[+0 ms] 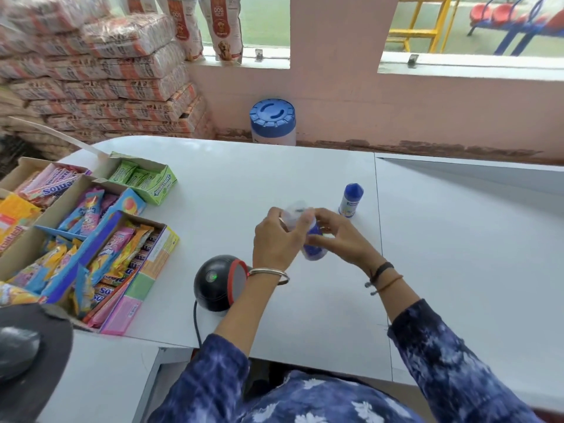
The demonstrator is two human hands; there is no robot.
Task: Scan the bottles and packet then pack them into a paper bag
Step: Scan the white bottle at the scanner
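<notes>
- Pale grey laminate worktop (305, 184) carries everything; a seam runs front to back on its right side.
- Stacked orange-and-white printed sacks (100, 87) fill the far left corner behind the worktop, with white dog-food bags (224, 29) standing on the window ledge beside them.
- Open cardboard display boxes of coloured sweet packets (76, 239) sit along the worktop's left edge; a green cardboard box of gum (146, 178) lies at their far end.
- White tub with a blue ribbed lid (272, 122) stands behind the worktop's far edge, against the pink wall.
- Black dome-shaped barcode scanner with a red-rimmed window (221, 282) sits near the front, cable trailing off the front edge, green light lit.
- Left hand (274, 239) and right hand (338, 236) meet above the worktop just past the scanner, both closed around one blue-and-white plastic bottle (314, 245), held tilted and motion-blurred; its upper end is blurred.
- Second small white bottle with a blue cap (351, 199) stands upright on the worktop, just beyond the right hand, near the seam, untouched.
- Steel bangle (268, 274) on the left wrist; black and orange bands (383, 276) on the right.
</notes>
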